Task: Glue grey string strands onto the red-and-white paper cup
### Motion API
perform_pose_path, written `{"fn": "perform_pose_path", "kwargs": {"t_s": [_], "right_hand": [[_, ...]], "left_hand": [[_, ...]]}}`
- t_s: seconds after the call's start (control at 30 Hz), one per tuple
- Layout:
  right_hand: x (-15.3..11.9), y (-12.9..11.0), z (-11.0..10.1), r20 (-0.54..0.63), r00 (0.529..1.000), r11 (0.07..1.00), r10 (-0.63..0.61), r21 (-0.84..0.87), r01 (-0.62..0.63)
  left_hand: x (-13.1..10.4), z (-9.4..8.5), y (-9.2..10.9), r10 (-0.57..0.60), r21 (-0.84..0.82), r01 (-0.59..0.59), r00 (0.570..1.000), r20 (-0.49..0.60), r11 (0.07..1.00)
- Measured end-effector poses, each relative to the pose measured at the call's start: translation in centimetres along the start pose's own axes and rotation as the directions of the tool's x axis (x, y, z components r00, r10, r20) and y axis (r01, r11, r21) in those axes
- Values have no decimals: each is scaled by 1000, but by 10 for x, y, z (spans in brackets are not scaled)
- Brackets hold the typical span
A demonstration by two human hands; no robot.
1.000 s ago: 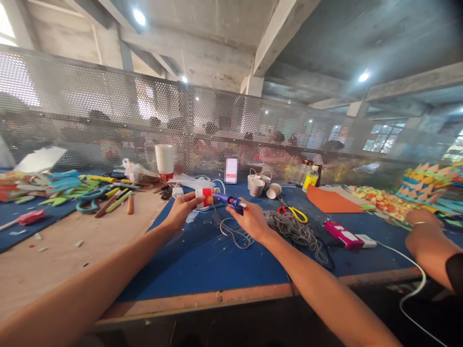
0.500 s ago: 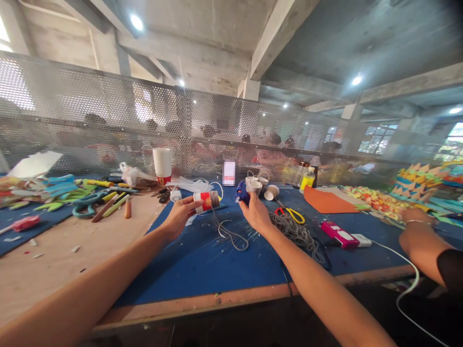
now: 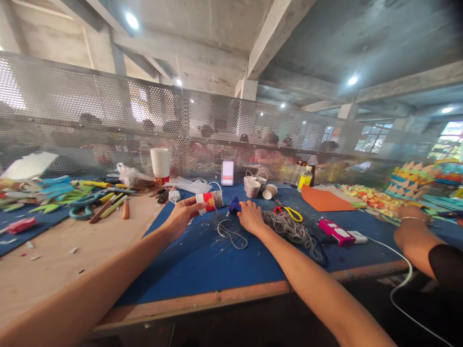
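A red and white paper cup point(image 3: 207, 202) lies sideways in my left hand point(image 3: 183, 216), its far end wrapped in grey cord. From that end a grey cord point(image 3: 235, 236) trails in loops over the blue mat point(image 3: 202, 270). My right hand point(image 3: 251, 217) is closed round a blue glue gun point(image 3: 234, 206), just right of the cup and not touching it. Behind my right hand stand small cord-wrapped cups point(image 3: 253, 188), and another wrapped cup point(image 3: 269, 192) lies on its side. A heap of grey cord point(image 3: 291, 229) rests to the right of my right hand.
Yellow-handled scissors point(image 3: 293, 214), a pink device point(image 3: 336, 232) with a white cable, orange paper point(image 3: 325, 198) and a yellow bottle point(image 3: 305, 178) are at the right. Another person's hand point(image 3: 412, 219) reaches in there. At the left are stacked cups point(image 3: 159, 163), blue scissors point(image 3: 85, 205) and tools.
My right hand has moved down and slightly left with the blue glue gun, away from the standing wrapped cups. The cup in my left hand has shifted slightly right.
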State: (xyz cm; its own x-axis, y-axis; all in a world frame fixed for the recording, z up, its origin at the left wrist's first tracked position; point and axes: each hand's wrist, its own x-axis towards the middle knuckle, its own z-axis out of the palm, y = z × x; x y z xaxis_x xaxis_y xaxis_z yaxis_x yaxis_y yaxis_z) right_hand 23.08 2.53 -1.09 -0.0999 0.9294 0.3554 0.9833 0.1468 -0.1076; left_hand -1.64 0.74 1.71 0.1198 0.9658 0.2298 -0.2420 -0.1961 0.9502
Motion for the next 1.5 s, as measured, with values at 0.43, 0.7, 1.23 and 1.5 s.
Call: {"fn": "perform_pose_path", "kwargs": {"t_s": [0.43,0.7,1.23,1.5], "right_hand": [[-18,-52,-21,226,926,207,-303,964,-168],[-18,-37,-26,-154,975,537,-163,815,218],[-13,-30,-33,-469,868,664,-161,599,447],[-12,-29,-32,-439,886,644,-149,637,424]], "left_hand": [[1,0,2,51,-67,-54,997,-50,996],[-6,5,4,9,48,-10,1000,3,999],[-9,4,-4,-72,105,60,991,115,993],[-9,4,-6,-74,125,55,984,160,991]]}}
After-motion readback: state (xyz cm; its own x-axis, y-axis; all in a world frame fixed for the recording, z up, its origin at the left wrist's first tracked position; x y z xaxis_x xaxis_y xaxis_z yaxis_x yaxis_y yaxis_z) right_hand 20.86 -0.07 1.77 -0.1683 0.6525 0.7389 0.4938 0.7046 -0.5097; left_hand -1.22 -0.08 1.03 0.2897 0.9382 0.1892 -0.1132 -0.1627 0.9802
